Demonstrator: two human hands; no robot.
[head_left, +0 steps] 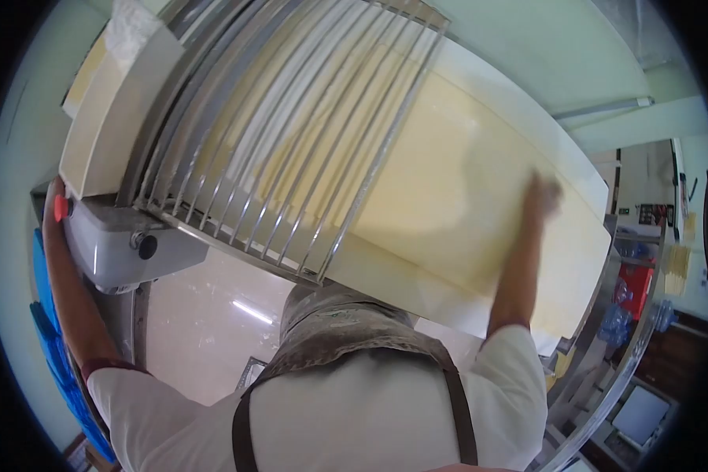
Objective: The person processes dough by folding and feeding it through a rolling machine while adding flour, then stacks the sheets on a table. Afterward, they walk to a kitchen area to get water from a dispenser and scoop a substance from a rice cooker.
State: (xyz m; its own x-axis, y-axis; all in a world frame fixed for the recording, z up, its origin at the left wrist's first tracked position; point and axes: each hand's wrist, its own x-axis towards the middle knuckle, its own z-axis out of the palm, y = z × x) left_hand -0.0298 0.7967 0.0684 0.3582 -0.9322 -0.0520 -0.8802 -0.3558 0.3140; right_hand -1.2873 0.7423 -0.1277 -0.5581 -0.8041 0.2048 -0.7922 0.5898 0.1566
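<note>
A wide sheet of pale yellow dough (425, 189) lies on the white conveyor belt (444, 307) of a dough sheeter and runs under its metal guard bars (346, 212). My right hand (547, 195) is over the right part of the dough, smeared by motion, with its shadow on the sheet beside it. At the far left, my left hand (56, 193) is at the side of the machine's grey housing (126, 236), close to a red knob (61, 208). The housing's edge hides most of its fingers.
A black knob (144, 245) sticks out from the housing's front. Blue plastic (55, 346) hangs at the far left. Shelving on the right holds plastic bottles (615, 324) and a red box (636, 287). A pale wall stands behind the belt, and shiny floor (204, 315) shows below.
</note>
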